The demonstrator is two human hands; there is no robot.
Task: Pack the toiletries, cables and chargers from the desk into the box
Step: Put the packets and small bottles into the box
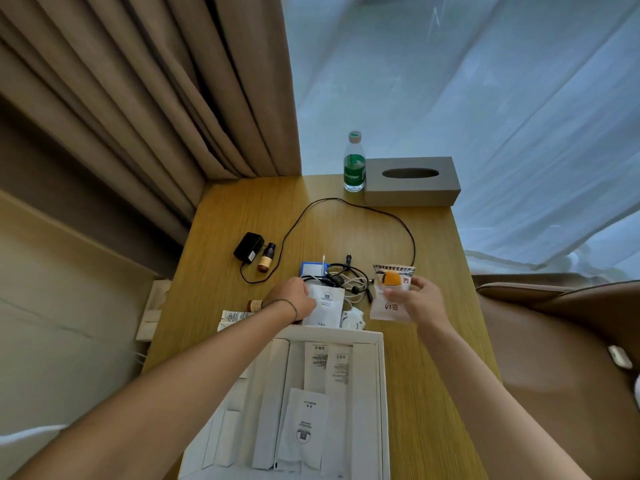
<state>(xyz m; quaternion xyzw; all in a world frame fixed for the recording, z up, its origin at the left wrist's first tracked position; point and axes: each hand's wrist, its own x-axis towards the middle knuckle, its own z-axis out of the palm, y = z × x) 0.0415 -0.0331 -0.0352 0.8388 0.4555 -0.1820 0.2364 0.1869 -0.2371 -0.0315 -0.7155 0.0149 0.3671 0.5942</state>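
Note:
The white box (379, 393) lies open at the desk's near edge, holding several white toiletry packets. My left hand (292, 296) grips a white sachet (325, 308) just beyond the box's far rim. My right hand (417, 299) holds up a clear packet with an orange item (391, 289) above the desk. Between the hands lies a tangle of black and white cables (346, 278) beside a blue pack (311, 269). A black charger (248, 247) with its long black cord (381, 211) and a small brown bottle (266, 258) sit further left.
A water bottle (354, 164) and a grey tissue box (412, 181) stand at the desk's far edge. A tube (235, 317) and a second small bottle (254, 305) lie under my left forearm. Curtains hang behind; a brown chair (561, 341) is on the right.

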